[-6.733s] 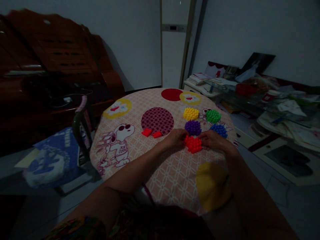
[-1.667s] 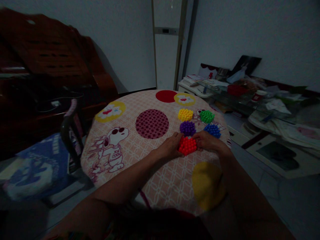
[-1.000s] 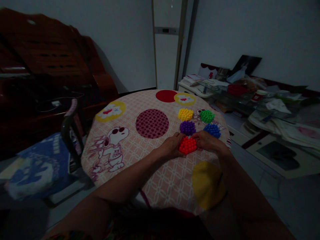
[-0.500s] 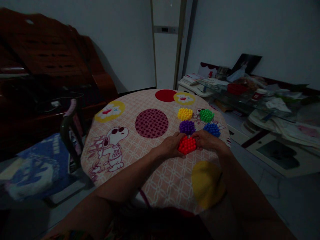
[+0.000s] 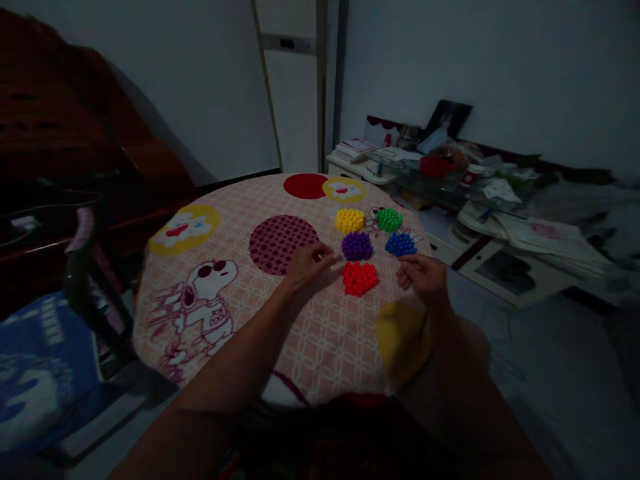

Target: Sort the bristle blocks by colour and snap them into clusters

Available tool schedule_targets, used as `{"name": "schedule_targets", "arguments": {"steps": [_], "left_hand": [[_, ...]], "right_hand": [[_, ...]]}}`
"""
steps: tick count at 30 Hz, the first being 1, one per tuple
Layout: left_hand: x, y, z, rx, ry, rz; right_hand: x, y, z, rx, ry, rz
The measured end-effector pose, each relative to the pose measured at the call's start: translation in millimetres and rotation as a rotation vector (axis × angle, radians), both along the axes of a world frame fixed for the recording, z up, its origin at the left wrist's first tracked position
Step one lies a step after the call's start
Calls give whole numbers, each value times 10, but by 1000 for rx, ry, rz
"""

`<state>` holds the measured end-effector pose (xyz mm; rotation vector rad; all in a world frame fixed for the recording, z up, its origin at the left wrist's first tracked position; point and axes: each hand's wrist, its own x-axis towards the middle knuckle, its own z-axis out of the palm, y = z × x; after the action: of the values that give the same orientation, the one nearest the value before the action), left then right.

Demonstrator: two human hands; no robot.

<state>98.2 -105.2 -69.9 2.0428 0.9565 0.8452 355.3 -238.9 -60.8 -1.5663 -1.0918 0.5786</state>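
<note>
A red knobbly block cluster point(image 5: 359, 277) lies on the round table's patterned cloth point(image 5: 320, 333). My left hand point(image 5: 311, 262) hovers just left of it, fingers loosely curled, holding nothing I can see. To the cluster's right is my right hand point(image 5: 423, 276), fingers half curled, not touching it. Behind the red cluster sit a purple cluster point(image 5: 357, 245), a blue one point(image 5: 400, 244), a yellow one point(image 5: 349, 219) and a green one point(image 5: 389, 219).
A dark chair point(image 5: 90, 293) stands at the table's left edge, with a wooden sofa point(image 5: 70, 153) behind it. A low glass table heaped with papers and clutter point(image 5: 480, 200) is to the right. A white door point(image 5: 295, 93) is at the back.
Both hands have let go of the red cluster and drawn apart to its sides. The two loose red pieces seen earliest are gone from the cloth. The camera has swung right.
</note>
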Motion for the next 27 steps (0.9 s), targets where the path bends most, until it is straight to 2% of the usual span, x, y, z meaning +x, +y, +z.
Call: {"name": "schedule_targets", "arguments": {"steps": [2, 5, 9, 12, 16, 19, 21, 24, 26, 27], "left_hand": [[-15, 53, -39, -21, -29, 35], [-39, 75, -66, -45, -19, 68], [-47, 56, -43, -27, -3, 98], [-32, 63, -39, -51, -13, 148], [-21, 81, -73, -40, 51, 173], [-32, 89, -101, 22, 96, 177], [-40, 106, -125, 78, 120, 162], [-42, 151, -176, 102, 129, 131], [-40, 181, -208, 62, 119, 136], [-39, 191, -218, 43, 120, 139]], "right_hand": [[-169, -350, -26, 84, -28, -135], [-505, -851, -102, 86, -107, -273], [-855, -1345, -321, 40, -172, -344], [-834, -1668, -417, 65, -230, -396], [-471, -2217, -343, -31, -362, -605], [-153, -2727, -324, -234, -463, -714], [-15, -3072, -418, -459, -520, -716], [-10, -3516, -715, -841, -575, -734], [-142, -3719, -937, -980, -524, -714], [-235, -3783, -1029, -988, -472, -679]]}}
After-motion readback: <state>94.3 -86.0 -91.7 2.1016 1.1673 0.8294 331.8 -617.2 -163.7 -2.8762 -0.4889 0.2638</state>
